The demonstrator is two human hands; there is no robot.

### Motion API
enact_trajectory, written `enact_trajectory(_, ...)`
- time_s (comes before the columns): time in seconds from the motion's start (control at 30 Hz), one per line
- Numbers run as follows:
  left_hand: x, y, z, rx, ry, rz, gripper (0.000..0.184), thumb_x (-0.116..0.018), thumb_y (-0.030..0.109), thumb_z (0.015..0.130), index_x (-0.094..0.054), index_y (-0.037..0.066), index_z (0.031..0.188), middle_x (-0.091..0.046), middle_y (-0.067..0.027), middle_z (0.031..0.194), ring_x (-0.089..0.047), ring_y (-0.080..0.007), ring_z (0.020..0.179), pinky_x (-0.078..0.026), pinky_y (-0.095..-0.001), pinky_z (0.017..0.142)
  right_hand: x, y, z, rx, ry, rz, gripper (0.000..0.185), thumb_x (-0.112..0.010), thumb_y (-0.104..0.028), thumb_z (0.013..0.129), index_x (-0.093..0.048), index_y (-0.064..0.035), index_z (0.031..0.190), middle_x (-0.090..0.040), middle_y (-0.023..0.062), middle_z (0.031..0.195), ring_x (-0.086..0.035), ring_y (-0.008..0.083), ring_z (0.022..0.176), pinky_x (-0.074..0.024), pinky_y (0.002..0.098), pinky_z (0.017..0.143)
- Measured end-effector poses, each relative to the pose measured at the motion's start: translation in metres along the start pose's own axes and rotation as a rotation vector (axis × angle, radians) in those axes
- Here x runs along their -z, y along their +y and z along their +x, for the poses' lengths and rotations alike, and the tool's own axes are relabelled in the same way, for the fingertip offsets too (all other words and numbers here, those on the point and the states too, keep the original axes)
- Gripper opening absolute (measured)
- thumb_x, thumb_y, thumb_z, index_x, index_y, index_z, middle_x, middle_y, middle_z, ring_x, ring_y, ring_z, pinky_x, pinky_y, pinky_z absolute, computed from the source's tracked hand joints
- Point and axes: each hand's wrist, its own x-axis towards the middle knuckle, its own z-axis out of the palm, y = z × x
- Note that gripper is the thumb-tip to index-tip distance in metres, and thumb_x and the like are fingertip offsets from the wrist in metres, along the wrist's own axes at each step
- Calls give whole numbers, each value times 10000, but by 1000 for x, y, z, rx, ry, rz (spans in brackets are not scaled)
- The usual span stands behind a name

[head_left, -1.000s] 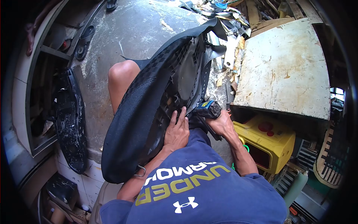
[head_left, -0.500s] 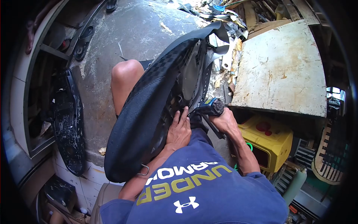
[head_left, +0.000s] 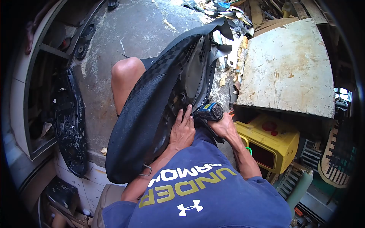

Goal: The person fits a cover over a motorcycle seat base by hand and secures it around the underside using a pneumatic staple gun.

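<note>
A long black seat (head_left: 133, 125) with a textured cover leans across my lap, its underside turned toward the right. My left hand (head_left: 183, 128) lies with fingers stretched out on the edge of the cover, near the seat's middle. In my right hand (head_left: 222, 124) is a black and blue power tool (head_left: 210, 111), its front end close to the seat's underside just right of my left fingertips. The tip of the tool is hidden against the cover. Loose cover material (head_left: 224, 32) folds over at the seat's far end.
A worn pale board (head_left: 287, 72) stands at the right above a yellow box (head_left: 279, 142). Scraps (head_left: 232, 22) lie piled at the top. Another black seat base (head_left: 71, 123) rests at the left by a metal-framed shelf (head_left: 55, 51). A green cylinder (head_left: 300, 190) is at lower right.
The tool and my right hand have shifted slightly left, with small tilts of the seat and view. My left hand stays on the cover.
</note>
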Motion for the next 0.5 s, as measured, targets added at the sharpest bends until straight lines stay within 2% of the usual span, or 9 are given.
enact_trajectory(0.13, -1, 0, -4, -2, 56, -33, 353, -517, 142, 929, -707, -45, 1161, -687, -169, 1259, -301, -261, 1511, -110, -472, 1246, -6, 3, 5, -11, 11, -79, 431, -726, -395, 848, -739, -7, 1036, -719, 281, 950, -701, 420, 990, -549, 451, 816)
enact_trajectory(0.2, 7, -3, -8, -17, -23, -176, 295, -550, 109, 890, -747, -70, 1018, -701, -201, 1211, -329, -285, 1497, -175, -451, 1247, -9, 5, 10, -21, 8, -129, 438, -724, -398, 849, -736, 2, 1028, -709, 296, 954, -687, 441, 1001, -546, 457, 818)
enact_trajectory(0.27, 21, -2, -16, -28, -94, -187, 277, -560, 98, 875, -751, -81, 966, -708, -214, 1178, -341, -293, 1490, -193, -441, 1248, -12, 7, 10, -1, -9, -113, 440, -712, -391, 851, -731, 21, 1003, -696, 315, 946, -668, 466, 999, -542, 473, 813)
enact_trajectory(0.33, 24, -1, -17, -48, -160, -202, 263, -570, 88, 860, -756, -91, 913, -716, -227, 1144, -352, -301, 1483, -212, -431, 1249, -9, 4, 7, 14, -2, -121, 443, -709, -391, 846, -731, 23, 1000, -702, 308, 929, -685, 455, 975, -544, 471, 805)
enact_trajectory(0.4, 20, -4, -13, -24, -33, -273, 274, -569, 99, 862, -755, -91, 930, -722, -230, 1119, -350, -304, 1483, -177, -431, 1262, -2, 1, 4, 24, 19, -121, 446, -706, -392, 840, -731, 26, 997, -708, 300, 911, -701, 444, 951, -547, 469, 796)
enact_trajectory(0.47, 21, -5, -11, -15, -32, -276, 268, -572, 94, 862, -756, -88, 932, -719, -236, 1122, -353, -305, 1481, -192, -432, 1258, 7, -6, -3, -113, -8, -87, 446, -708, -398, 825, -736, 5, 1013, -723, 274, 907, -725, 399, 936, -547, 454, 800)
enact_trajectory(0.5, 22, -7, -7, 8, -25, -273, 262, -576, 88, 862, -757, -86, 934, -716, -242, 1125, -355, -307, 1479, -208, -434, 1254, 7, -3, -2, -111, -10, -91, 446, -708, -398, 825, -736, 5, 1013, -723, 274, 907, -725, 399, 936, -547, 454, 800)
